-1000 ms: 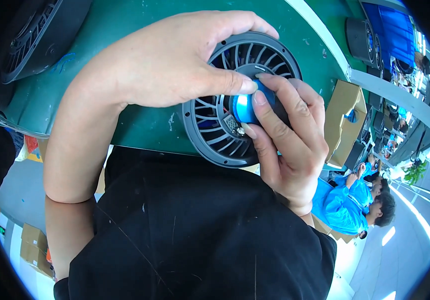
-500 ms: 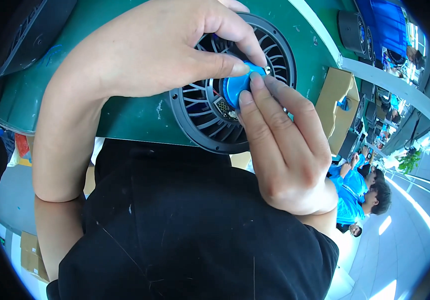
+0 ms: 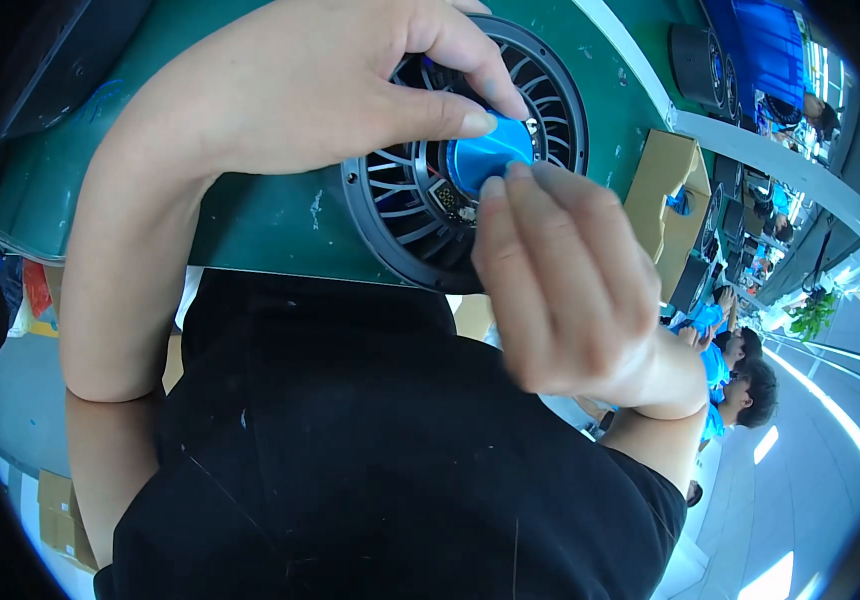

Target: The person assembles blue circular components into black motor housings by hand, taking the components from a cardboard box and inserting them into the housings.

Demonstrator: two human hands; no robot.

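A round black housing with radial spokes (image 3: 375,235) lies on the green bench, and a shiny blue round cap (image 3: 480,165) sits at its hub. My left hand (image 3: 405,75) reaches over from the upper left; its thumb presses on the cap's upper edge and its index finger rests at the far edge. My right hand (image 3: 575,285), partly blurred, has its fingertips drawn together at the cap's near right edge; whatever they pinch is hidden. A small circuit board (image 3: 442,197) and a red wire show beside the hub.
The green bench top (image 3: 270,225) ends just before my body. An open cardboard box (image 3: 665,195) stands to the right by a pale rail (image 3: 770,145). More black round units (image 3: 700,65) lie beyond it. A dark case (image 3: 75,60) is at upper left. People in blue sit farther right.
My right hand's fingers have drawn back from the cap's top to its near right edge, uncovering more blue. My left thumb and index finger have stayed on the cap.
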